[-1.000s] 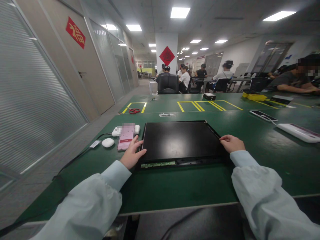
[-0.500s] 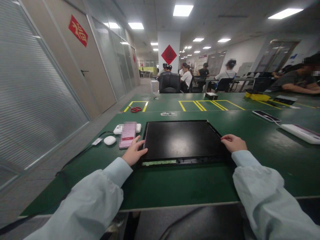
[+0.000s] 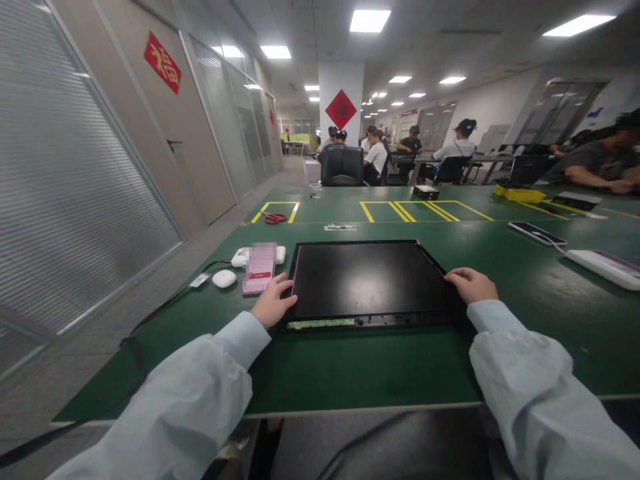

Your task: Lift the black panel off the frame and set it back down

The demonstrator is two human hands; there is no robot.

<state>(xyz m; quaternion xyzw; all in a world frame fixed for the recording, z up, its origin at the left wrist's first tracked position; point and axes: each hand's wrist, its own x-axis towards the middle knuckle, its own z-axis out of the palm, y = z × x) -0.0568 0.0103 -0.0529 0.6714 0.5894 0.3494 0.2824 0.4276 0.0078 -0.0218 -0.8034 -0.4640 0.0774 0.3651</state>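
Observation:
A flat black display panel (image 3: 369,280) lies in its dark frame on the green table (image 3: 380,373). Along its near edge a strip of green circuit board (image 3: 323,324) is exposed. My left hand (image 3: 274,301) rests at the panel's left edge, thumb and fingers spread apart. At the right edge, my right hand (image 3: 474,287) pinches the rim between thumb and fingers. Just left of the panel is a pink phone (image 3: 259,270), leaning on or lying by a white power strip (image 3: 241,257). A rounded white case (image 3: 224,279) sits beside them.
Red-handled scissors (image 3: 275,218) lie by yellow tape marks. Small white pieces (image 3: 341,227) lie beyond the panel. A dark phone (image 3: 536,233) and a white device (image 3: 603,269) are at right, with a yellow tray (image 3: 519,194) farther back. Several people sit beyond the table.
The whole scene has shifted slightly to the right in view. Both hands keep their places at the panel's edges.

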